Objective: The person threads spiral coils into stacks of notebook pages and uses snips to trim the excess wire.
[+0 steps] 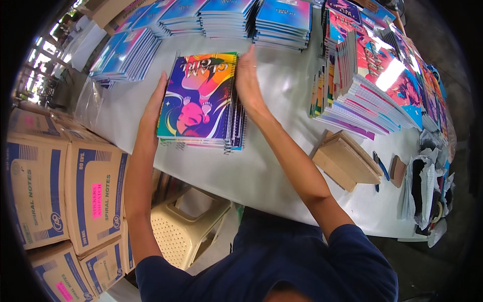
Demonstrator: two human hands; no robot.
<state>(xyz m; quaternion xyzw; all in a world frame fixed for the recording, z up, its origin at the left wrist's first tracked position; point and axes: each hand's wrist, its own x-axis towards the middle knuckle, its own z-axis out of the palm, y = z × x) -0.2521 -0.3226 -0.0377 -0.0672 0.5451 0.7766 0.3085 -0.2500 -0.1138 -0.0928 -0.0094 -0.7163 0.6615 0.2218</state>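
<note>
A stack of spiral notebooks [193,103] lies on the table in front of me, its top cover purple, orange and pink with a drawn figure. The cover faces upside down to me, and the lower notebooks jut out unevenly, with wire coils along the right side. My left hand [157,98] presses along the stack's left edge, its fingers mostly hidden behind that edge. Against the right edge lies my right hand [248,80], fingers straight and pointing away from me. Between them the two hands clasp the stack.
Piles of blue-pink notebooks [283,22] line the table's far side. Tall heaps of colourful notebooks [372,70] stand at right. Nearer are a cardboard piece [347,161], a blue cutter [381,166] and crumpled wrapping [427,186]. Cartons [95,191] and a cream stool [176,234] stand at left.
</note>
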